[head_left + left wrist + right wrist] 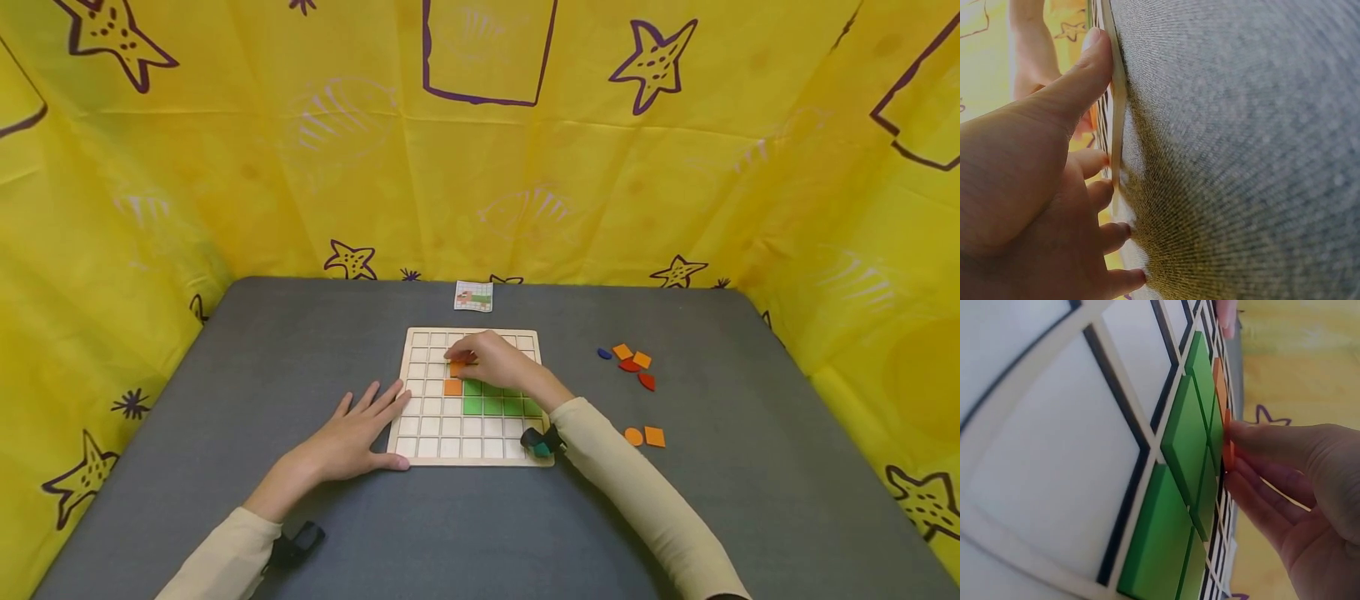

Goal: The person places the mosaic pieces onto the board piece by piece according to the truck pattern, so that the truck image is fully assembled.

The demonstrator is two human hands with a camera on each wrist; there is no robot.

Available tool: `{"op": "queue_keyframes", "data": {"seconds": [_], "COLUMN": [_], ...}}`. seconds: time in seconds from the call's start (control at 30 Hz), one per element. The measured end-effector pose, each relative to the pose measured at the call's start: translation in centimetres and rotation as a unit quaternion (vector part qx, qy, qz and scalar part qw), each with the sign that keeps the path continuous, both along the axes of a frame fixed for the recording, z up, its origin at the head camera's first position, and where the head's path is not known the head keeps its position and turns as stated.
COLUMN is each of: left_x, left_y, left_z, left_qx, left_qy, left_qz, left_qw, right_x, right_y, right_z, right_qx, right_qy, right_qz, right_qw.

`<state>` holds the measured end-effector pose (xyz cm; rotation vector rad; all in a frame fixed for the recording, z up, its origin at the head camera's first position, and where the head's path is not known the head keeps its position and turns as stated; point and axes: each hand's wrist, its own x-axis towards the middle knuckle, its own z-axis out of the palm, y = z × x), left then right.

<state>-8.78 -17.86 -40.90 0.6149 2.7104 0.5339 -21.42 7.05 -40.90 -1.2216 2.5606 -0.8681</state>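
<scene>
A wooden grid board with white cells lies on the dark table. My right hand is over its upper middle and pinches an orange square tile between thumb and fingers, right at the cells. Just below that tile sits another orange square tile in its cell. Green tiles fill neighbouring cells to the right, some partly hidden by my right forearm. Spread flat, my left hand rests at the board's left edge, its thumb near the lower left corner and fingertips on the rim.
Behind the board lies a small picture card with a coloured grid. To the right are loose orange squares, red pieces, a blue piece and an orange disc. A yellow patterned cloth surrounds the table.
</scene>
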Motion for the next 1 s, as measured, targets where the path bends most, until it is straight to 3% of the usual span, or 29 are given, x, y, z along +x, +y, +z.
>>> {"op": "queue_keyframes", "data": {"seconds": [0.43, 0.8, 1.0], "left_x": [0.0, 0.1, 0.1], "left_y": [-0.2, 0.0, -0.1], "left_z": [-0.2, -0.1, -0.1], "left_qx": [0.004, 0.006, 0.010], "left_qy": [0.010, 0.006, 0.005], "left_qz": [-0.004, -0.002, 0.001], "left_qw": [0.9999, 1.0000, 0.9999], "right_x": [0.1, 0.1, 0.3], "right_y": [-0.7, 1.4, 3.0], "right_z": [0.2, 0.9, 1.5], "right_qx": [0.033, -0.007, -0.020], "right_qy": [0.004, -0.026, -0.010], "right_qz": [-0.022, -0.040, -0.043], "right_qw": [0.999, 0.999, 0.999]}}
